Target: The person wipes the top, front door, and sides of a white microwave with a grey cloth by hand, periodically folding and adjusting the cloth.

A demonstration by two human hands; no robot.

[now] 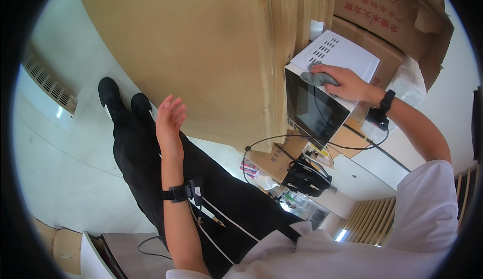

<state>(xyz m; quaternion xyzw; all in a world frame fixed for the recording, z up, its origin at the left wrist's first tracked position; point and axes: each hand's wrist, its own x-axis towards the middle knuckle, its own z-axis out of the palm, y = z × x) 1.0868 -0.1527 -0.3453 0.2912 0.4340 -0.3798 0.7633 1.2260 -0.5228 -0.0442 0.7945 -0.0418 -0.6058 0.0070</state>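
Observation:
My right hand (pixel 345 79) holds a bunched grey cloth (pixel 320 79) against the front top edge of a white microwave oven (pixel 345 54). The oven has slotted vents in its casing and a dark glass door (pixel 313 101). Part of the cloth is hidden under my fingers. My left hand (pixel 170 118) hangs in front of my legs with nothing in it, its fingers loosely bent and a little apart. Each wrist wears a black strap with a small device, and a thin black cable hangs across the oven door.
A large cardboard box (pixel 188 45) stands beside the oven. Another printed carton (pixel 377 11) and clear plastic wrap (pixel 405 86) lie beyond it. A black bag (pixel 307 177) and a smaller carton (pixel 277 162) are below the oven in the picture. A floor grille (pixel 49 79) is at the left.

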